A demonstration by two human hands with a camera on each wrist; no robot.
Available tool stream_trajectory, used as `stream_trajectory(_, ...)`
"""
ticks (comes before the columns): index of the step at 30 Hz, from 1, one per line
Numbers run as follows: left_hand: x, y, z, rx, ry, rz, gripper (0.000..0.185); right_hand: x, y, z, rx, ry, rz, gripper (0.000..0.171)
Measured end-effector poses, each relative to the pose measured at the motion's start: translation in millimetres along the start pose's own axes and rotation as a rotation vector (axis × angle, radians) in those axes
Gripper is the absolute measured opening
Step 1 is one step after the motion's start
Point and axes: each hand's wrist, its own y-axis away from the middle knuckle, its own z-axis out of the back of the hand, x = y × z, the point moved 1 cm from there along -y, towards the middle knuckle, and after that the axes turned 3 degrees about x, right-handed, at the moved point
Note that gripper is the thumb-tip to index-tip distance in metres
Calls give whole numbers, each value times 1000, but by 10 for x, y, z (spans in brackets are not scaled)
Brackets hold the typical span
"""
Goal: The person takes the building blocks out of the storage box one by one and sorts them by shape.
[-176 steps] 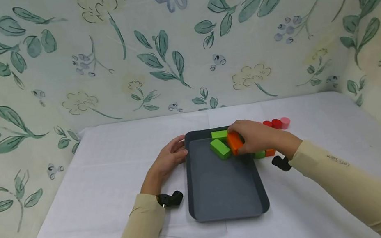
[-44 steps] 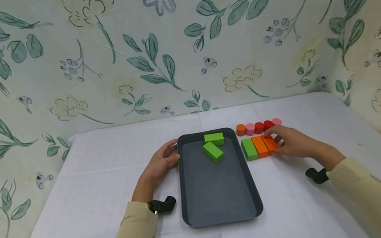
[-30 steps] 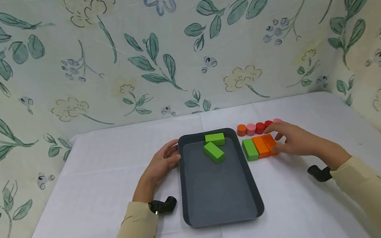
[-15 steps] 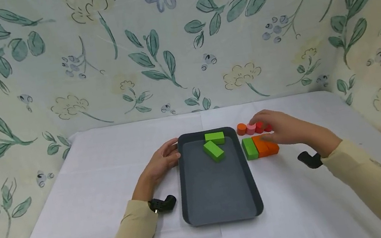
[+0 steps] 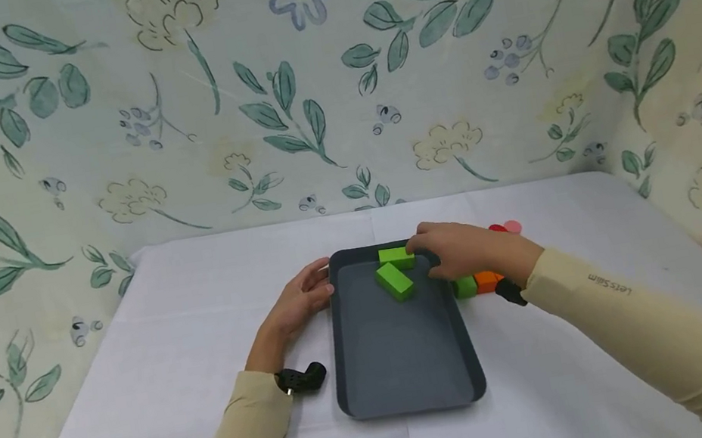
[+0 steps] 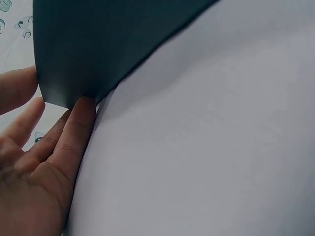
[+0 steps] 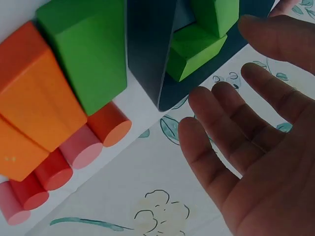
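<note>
My left hand (image 5: 296,304) rests against the upper left side of the dark grey tray (image 5: 408,363). In the left wrist view its fairly straight fingertips touch the tray's outer wall (image 6: 113,39). Over the tray's upper right corner hovers my right hand (image 5: 466,250), fingers spread and loosely bent, nothing between them in the right wrist view. Its fingertips are right by two green blocks in the tray: one (image 5: 396,257) lies along the far wall, the other (image 5: 395,281) sits slanted in front of it.
Just right of the tray stand a green block (image 7: 88,54) and two orange blocks (image 7: 44,88) side by side. Behind them runs a row of small cylinders: orange (image 7: 110,125), pink (image 7: 81,147) and red (image 7: 54,169) among them. The forearm partly covers these in the head view.
Earlier my right hand held an orange block over the tray; that block now stands in the row at right. The hand has since let go and moved left over the tray. Left hand stays put.
</note>
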Motion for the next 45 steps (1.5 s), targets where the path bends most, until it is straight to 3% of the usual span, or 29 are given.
stream_trajectory(10,19,27,24,-31,1,16,62,274,-265,-157,8,13,57,57)
stream_trajectory(19,30,17,59,-32,9,25,62,348,-421,-321,23,26,64,61)
stream_trajectory(36,27,39,83,-42,29,37,61,399,-431,-358,93,-25,6,65)
stream_trajectory(45,14,-46,38,-3,19,28,61,303,-366,-358,4,-46,44,63)
